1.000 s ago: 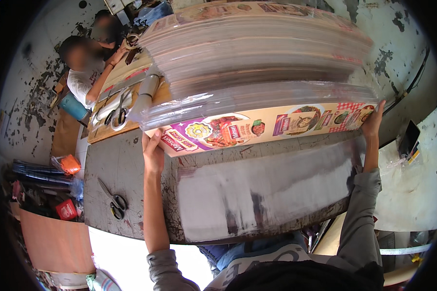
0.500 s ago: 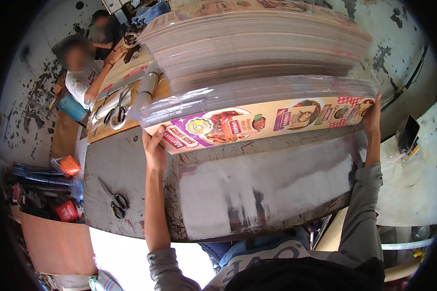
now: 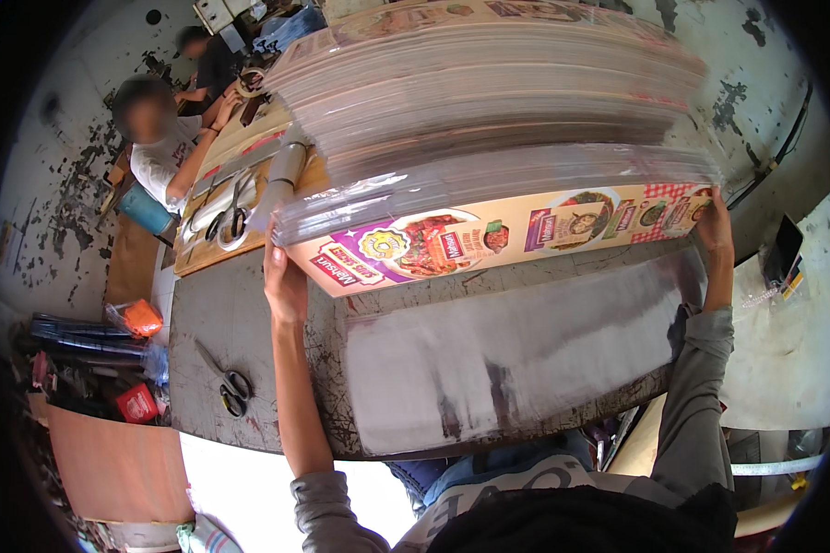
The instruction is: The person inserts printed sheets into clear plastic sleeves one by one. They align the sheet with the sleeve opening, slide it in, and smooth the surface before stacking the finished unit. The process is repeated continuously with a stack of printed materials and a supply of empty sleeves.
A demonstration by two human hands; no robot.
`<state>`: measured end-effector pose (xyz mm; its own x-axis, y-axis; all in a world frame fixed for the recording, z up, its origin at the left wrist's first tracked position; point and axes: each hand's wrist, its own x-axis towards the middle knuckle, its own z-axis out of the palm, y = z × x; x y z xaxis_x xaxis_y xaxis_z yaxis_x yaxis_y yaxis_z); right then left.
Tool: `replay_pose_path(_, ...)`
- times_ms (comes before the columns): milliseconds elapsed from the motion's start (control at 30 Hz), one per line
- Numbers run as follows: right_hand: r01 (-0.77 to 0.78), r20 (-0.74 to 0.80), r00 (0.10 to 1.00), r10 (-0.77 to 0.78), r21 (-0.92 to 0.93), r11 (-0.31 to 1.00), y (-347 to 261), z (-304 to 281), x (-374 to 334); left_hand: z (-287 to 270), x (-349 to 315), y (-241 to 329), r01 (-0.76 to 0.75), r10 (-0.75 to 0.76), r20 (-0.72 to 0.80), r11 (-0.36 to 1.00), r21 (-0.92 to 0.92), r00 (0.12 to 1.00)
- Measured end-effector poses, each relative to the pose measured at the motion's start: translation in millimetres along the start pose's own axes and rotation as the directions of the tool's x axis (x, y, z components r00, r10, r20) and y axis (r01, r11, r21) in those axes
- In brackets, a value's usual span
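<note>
A long printed panel (image 3: 498, 238) with food pictures on a cream ground stands tilted, its face toward me. My left hand (image 3: 286, 286) is closed at its left end, thumb up along the edge. At the right end my right hand (image 3: 715, 229) grips the panel's corner, its fingers partly hidden. Right behind the panel lie layers of clear plastic sheets (image 3: 516, 180); whether my hands hold these too is unclear. Nearer to me, a long translucent plastic sheet (image 3: 526, 355) lies flat on the dark worktable (image 3: 249, 323).
A tall stack of similar panels (image 3: 489, 83) rises behind. Black-handled scissors (image 3: 235, 392) lie at the left of the worktable. On the wooden table (image 3: 221, 263) are more scissors (image 3: 235, 217) and a grey roll (image 3: 286, 170). Two people (image 3: 161, 138) work at the far left.
My left thumb has shifted from the panel's front face to its left edge. The panel's left end sits slightly lower. The whole view has moved a little.
</note>
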<state>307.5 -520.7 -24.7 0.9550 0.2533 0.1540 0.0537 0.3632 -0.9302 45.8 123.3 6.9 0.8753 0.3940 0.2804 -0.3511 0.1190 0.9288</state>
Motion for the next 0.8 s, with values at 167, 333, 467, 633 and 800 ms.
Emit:
replay_pose_path(167,0.052,0.11,0.993,-0.036,-0.15,0.987,4.8,-43.1,3.0,-9.4,0.9,-23.8,0.026,-0.029,0.049,0.997,0.07,0.998)
replay_pose_path(333,0.042,0.025,0.999,-0.038,-0.16,0.986,12.8,27.5,-4.3,-24.2,-0.9,-38.1,0.034,-0.034,-0.018,0.999,0.023,0.999)
replay_pose_path(467,-0.038,-0.046,0.999,0.028,-0.242,0.97,4.4,17.4,-4.9,-7.6,-1.9,-21.7,0.094,-0.095,0.02,0.994,0.051,0.995)
replay_pose_path(633,-0.073,-0.007,0.997,0.074,-0.311,0.948,4.0,18.4,-12.6,-21.0,-6.9,-22.7,0.193,-0.205,0.051,0.966,0.171,0.977)
replay_pose_path(800,-0.281,-0.022,0.948,0.316,-0.523,0.805,-5.5,21.1,-13.3,-15.8,-9.0,-19.5,0.257,-0.272,0.073,0.951,0.17,0.96)
